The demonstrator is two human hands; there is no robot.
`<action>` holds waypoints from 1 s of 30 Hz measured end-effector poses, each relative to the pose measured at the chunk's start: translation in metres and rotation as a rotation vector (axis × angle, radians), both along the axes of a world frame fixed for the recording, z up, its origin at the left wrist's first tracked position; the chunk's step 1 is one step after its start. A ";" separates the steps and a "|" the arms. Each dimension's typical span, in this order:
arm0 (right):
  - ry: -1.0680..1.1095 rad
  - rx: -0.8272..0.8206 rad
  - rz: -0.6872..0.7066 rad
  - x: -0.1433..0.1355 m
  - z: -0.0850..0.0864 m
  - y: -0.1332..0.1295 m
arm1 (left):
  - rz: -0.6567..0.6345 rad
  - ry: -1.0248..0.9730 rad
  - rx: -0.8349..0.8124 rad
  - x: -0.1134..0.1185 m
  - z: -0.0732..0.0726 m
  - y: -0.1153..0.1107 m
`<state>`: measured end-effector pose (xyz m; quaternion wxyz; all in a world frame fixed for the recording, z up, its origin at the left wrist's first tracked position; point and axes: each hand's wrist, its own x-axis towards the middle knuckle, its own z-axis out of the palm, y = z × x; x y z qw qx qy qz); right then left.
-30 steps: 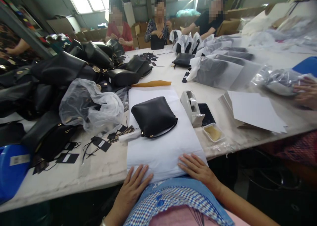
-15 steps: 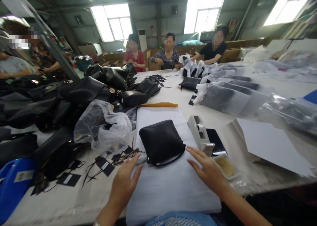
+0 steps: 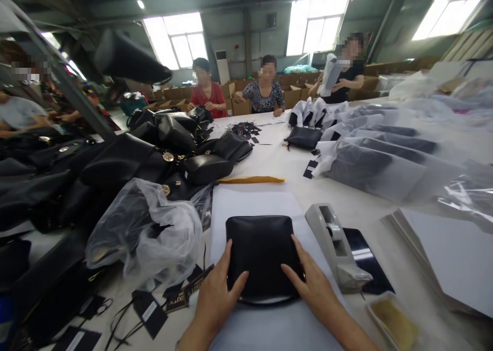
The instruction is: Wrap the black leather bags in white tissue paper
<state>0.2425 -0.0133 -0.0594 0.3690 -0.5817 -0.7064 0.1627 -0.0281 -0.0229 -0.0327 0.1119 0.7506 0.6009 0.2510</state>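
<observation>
A small black handbag (image 3: 263,253) rests on a stack of white paper sheets (image 3: 250,199) in front of me, squared up with its flat face upward. My left hand (image 3: 219,294) grips its left edge, thumb on the face and fingers along the side. On the opposite edge, my right hand (image 3: 311,281) holds it the same way. A dark strap or lower rim curves below the bag, close to my wrists. The undersides of the bag and of my fingers are hidden.
Black bags (image 3: 115,161) are heaped at left beside crumpled clear plastic (image 3: 154,228) and black tags (image 3: 150,312). At right stand a tape dispenser (image 3: 339,248), a dark phone-like slab (image 3: 367,258), white card sheets (image 3: 454,253) and wrapped bags (image 3: 377,161). Several people sit or stand beyond.
Both hands have closed in on the black handbag, which has turned straight and sits nearer to me. At upper left a black bag now appears in mid-air. The co-worker at right has lifted a wrapped item.
</observation>
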 end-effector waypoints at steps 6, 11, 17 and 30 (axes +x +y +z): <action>-0.010 -0.034 0.020 -0.001 -0.002 0.004 | 0.076 0.199 -0.030 0.005 0.000 0.001; -0.004 -0.090 0.012 -0.004 0.013 0.003 | 0.099 0.354 0.055 0.001 0.022 0.004; -0.189 -0.019 -0.089 0.015 0.048 -0.015 | -0.265 0.267 0.241 0.032 0.026 0.016; -0.685 0.034 -0.474 0.133 0.021 -0.135 | -0.253 0.329 0.195 0.048 0.011 0.008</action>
